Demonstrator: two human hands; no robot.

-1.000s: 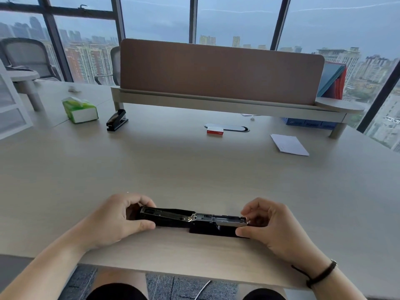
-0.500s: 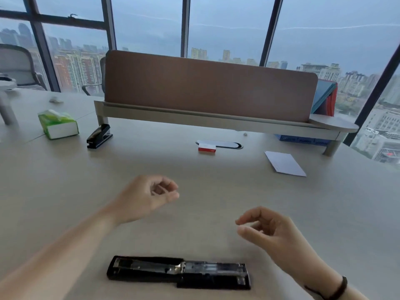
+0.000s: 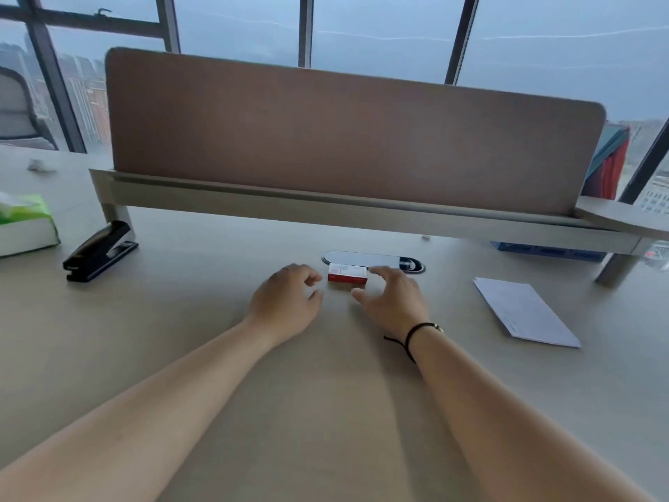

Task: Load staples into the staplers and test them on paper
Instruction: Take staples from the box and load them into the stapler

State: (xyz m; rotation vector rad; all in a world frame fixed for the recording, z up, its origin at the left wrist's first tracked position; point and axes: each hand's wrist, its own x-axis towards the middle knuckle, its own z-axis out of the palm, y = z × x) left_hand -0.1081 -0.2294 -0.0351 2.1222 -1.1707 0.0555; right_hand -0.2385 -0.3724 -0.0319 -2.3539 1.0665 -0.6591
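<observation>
A small red and white staple box (image 3: 346, 275) lies on the desk in front of the cable port. My left hand (image 3: 286, 302) hovers just to its left, fingers curled and apart, holding nothing. On the box's right, my right hand (image 3: 392, 300) has its fingers spread, the fingertips at the box's right end; whether they touch it is unclear. A closed black stapler (image 3: 99, 251) rests at the far left. White paper (image 3: 525, 311) lies to the right. The opened stapler is out of view.
An oval cable port cover (image 3: 373, 260) sits behind the box. A brown divider screen (image 3: 344, 139) on a raised shelf spans the back. A green tissue pack (image 3: 23, 224) is at the left edge; a blue tray (image 3: 546, 251) sits under the shelf.
Both hands let go of the opened stapler near the desk's front edge and reached forward to either side of the staple box. The view tilted up, so that stapler has left the frame.
</observation>
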